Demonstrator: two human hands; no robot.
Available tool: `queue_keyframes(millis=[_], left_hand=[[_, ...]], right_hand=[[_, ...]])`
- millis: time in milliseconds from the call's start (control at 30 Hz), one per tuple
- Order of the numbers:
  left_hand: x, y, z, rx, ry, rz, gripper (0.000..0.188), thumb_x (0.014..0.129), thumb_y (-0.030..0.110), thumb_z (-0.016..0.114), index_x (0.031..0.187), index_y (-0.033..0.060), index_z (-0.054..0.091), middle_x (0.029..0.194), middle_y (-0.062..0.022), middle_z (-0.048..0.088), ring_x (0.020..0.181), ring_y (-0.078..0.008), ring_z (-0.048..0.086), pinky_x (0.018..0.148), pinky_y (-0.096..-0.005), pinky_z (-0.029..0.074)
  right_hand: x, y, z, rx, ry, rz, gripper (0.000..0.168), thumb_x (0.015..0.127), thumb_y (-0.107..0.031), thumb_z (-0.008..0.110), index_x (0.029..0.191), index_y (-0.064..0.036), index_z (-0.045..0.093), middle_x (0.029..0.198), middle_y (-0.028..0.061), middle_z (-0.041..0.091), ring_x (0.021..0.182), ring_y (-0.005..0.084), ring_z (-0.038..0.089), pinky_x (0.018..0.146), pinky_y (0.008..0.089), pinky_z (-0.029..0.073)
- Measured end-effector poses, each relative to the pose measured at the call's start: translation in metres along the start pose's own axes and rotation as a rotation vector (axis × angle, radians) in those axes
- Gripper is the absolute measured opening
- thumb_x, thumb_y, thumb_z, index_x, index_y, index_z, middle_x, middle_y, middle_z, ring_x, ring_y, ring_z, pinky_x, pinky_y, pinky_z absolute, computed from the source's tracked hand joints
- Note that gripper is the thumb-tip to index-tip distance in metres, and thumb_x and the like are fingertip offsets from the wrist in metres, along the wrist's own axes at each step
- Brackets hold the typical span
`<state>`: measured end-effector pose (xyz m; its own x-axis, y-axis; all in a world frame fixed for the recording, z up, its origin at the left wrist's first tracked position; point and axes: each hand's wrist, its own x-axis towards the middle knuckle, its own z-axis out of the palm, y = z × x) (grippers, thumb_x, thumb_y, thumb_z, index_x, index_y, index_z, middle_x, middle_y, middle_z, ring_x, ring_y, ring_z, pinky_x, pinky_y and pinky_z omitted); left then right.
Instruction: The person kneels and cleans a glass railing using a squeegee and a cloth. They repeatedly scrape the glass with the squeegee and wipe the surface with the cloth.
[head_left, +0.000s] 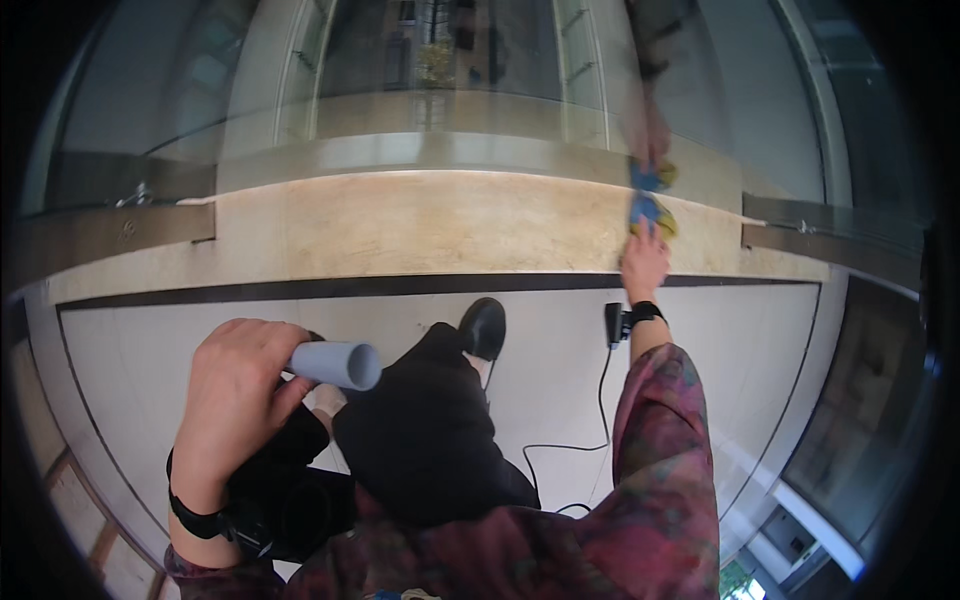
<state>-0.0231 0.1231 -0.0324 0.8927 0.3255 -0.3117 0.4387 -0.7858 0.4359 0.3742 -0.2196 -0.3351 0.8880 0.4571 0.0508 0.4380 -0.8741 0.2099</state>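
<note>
A grey hollow tube (334, 365) is gripped in my left hand (238, 375) at the lower left, its round end facing right. My right hand (645, 262) reaches forward with a blue and yellow cloth (652, 216) under its fingers. That cloth lies on the beige stone ledge (450, 225), close to the glass pane (450, 112). A mirrored image of the hand and cloth shows in the glass just beyond. Black bands circle both wrists, and a small black device (615, 325) sits at the right one.
Glass panels with metal fittings (127, 229) flank the ledge on both sides. A dark strip (360, 287) borders the pale tiled floor (555, 360). From the right wrist device a black cable (604, 397) hangs in a loop. My black shoe (484, 328) stands near the ledge.
</note>
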Motion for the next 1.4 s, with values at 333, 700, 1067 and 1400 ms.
queue_keyframes(millis=[333,700,1067,1400], left_hand=[[-0.046,-0.027,-0.014,-0.009,-0.018,0.011,0.029,0.066,0.013,0.071,0.091,0.0065,0.058,0.079,-0.0093,0.060,0.086,-0.0291,0.063,0.078,-0.0390,0.049],[-0.076,-0.052,-0.025,-0.110,0.017,-0.060,0.029,0.065,0.012,0.072,0.090,0.0076,0.058,0.082,-0.0052,0.060,0.088,-0.0252,0.062,0.083,-0.0364,0.049],[-0.082,-0.060,-0.030,-0.119,0.007,-0.061,0.031,0.065,0.014,0.072,0.092,0.0081,0.058,0.082,-0.0049,0.058,0.086,-0.0233,0.060,0.086,-0.0351,0.048],[-0.090,-0.063,-0.023,-0.103,0.102,-0.051,0.024,0.066,0.013,0.070,0.084,0.0075,0.056,0.075,-0.0058,0.055,0.078,-0.0229,0.058,0.083,-0.0345,0.048]], right_hand=[[-0.051,-0.220,-0.047,0.360,0.195,-0.538,0.047,0.085,-0.020,0.061,0.132,-0.019,0.056,0.138,0.0085,0.050,0.118,0.0401,0.046,0.099,0.0500,0.037],[-0.076,-0.495,-0.107,0.610,0.104,-1.003,0.037,0.090,-0.020,0.049,0.125,-0.013,0.056,0.136,0.0089,0.050,0.126,0.0343,0.042,0.097,0.0509,0.036],[-0.122,-0.540,-0.130,0.640,0.109,-1.315,0.039,0.082,-0.016,0.056,0.121,-0.017,0.060,0.131,0.0064,0.053,0.127,0.0316,0.041,0.096,0.0469,0.037],[-0.105,-0.472,-0.113,0.669,-0.062,-1.558,0.036,0.080,-0.013,0.057,0.115,-0.018,0.064,0.134,-0.0001,0.053,0.121,0.0276,0.049,0.096,0.0432,0.039]])
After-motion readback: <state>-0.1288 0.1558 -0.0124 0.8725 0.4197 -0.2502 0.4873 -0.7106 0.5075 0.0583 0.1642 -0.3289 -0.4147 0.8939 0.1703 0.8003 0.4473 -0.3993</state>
